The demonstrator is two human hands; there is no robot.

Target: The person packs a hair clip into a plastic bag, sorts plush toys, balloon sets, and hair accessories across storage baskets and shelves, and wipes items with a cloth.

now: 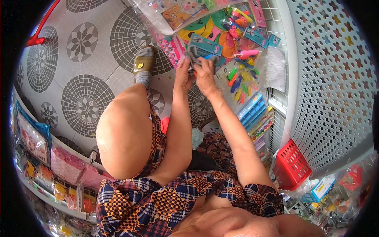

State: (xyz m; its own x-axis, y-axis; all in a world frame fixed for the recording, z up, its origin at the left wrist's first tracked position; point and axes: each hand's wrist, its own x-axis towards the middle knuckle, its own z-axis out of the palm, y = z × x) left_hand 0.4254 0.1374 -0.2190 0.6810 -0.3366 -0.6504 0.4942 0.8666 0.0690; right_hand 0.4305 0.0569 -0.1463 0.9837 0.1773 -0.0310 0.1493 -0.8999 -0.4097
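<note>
My left hand [182, 74] and my right hand [205, 77] are close together in front of me, both closed on a crumpled grey cloth [193, 54]. The cloth bunches up above my fingers. Whether a small item sits inside its folds I cannot make out. Just beyond the hands lies a teal packaged card [205, 44]. Colourful flat pieces [215, 27] in pink, yellow, green and orange spread behind it. To the right of my right hand is a clear bag of small coloured plastic pieces [239, 85].
A large light-grey perforated plastic basket [335, 71] stands at the right, with a red basket [293, 164] below it. Blue trays [252, 111] lie near my right forearm. Shelves of packaged goods [65, 164] line the left. My foot in a sandal [143, 63] rests on patterned tiles.
</note>
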